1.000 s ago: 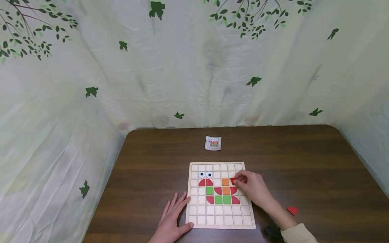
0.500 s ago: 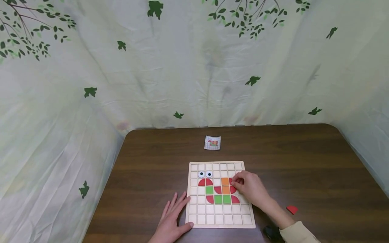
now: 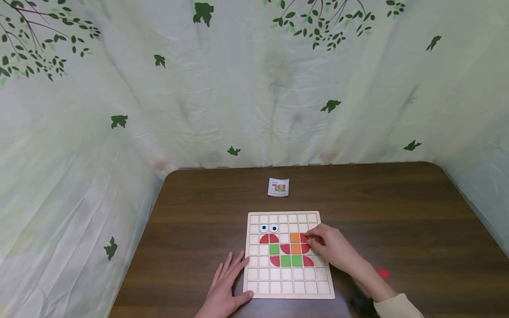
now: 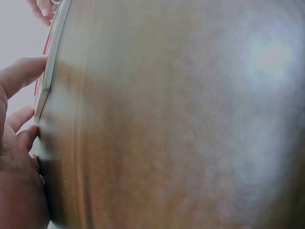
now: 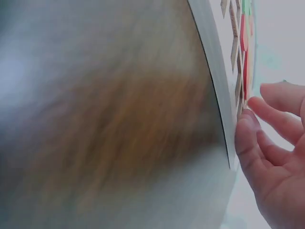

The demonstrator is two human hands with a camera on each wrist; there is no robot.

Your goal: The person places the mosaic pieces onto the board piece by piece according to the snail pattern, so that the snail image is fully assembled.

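Observation:
A light wooden grid board [image 3: 286, 289] lies on the table, holding red quarter-circle tiles, green and orange square tiles and two round eye tiles [image 3: 268, 228]. My right hand [image 3: 336, 249] is over its right side, index fingertip at the red tile [image 3: 304, 237] that lies beside the upper orange square [image 3: 294, 237]. Its thumb is apart from the index finger; in the right wrist view the fingers [image 5: 281, 117] are spread close to the board's edge. My left hand [image 3: 226, 289] rests along the board's left edge, fingers extended, thumb at the near left corner.
Behind the board lies a small pattern card [image 3: 278, 187]. One loose red tile [image 3: 383, 274] is on the table [image 3: 191, 212] to the right, partly behind the right forearm. A dark object [image 3: 362, 304] sits by the right sleeve. A leaf-print curtain [image 3: 254, 110] surrounds the table.
The red tile pinched by my right hand has come down into the cell beside the upper orange square. Thumb and index have parted, and the hand has drawn slightly right. The left hand stays put.

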